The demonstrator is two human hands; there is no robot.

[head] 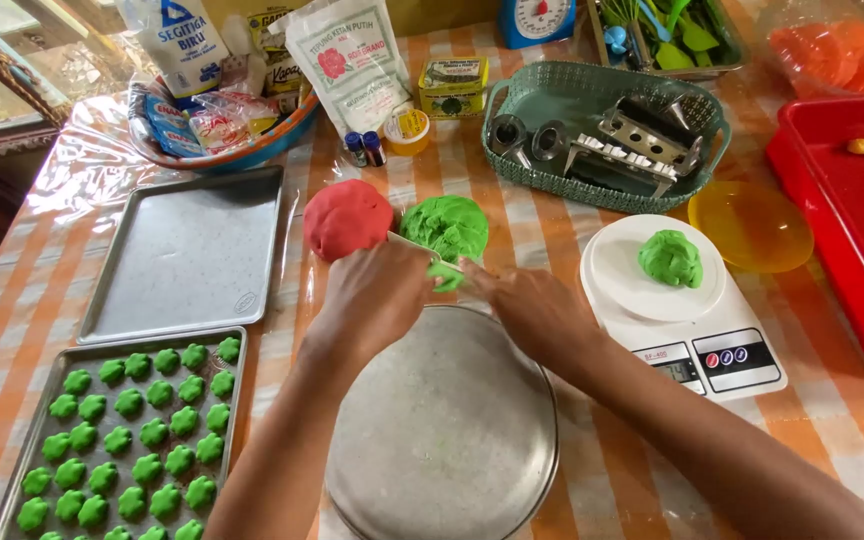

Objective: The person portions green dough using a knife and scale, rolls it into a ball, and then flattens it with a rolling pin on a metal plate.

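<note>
**Pinching a green dough piece over the round tray**

Striped tablecloth (552,215) under clear plastic, baking gear all around. Left hand (372,300) and right hand (537,310) meet above the round metal tray (447,440), both closed on one small green dough piece (445,274) pinched between their fingertips. It sits just below the big green dough lump (444,225), with the red dough ball (346,217) beside that. To do it well, I'd say: keep the pinch light, work over the tray, keep pieces the same size as the shaped ones on the lower baking tray (122,430). Another green lump (670,258) sits on the scale (687,300).
</note>
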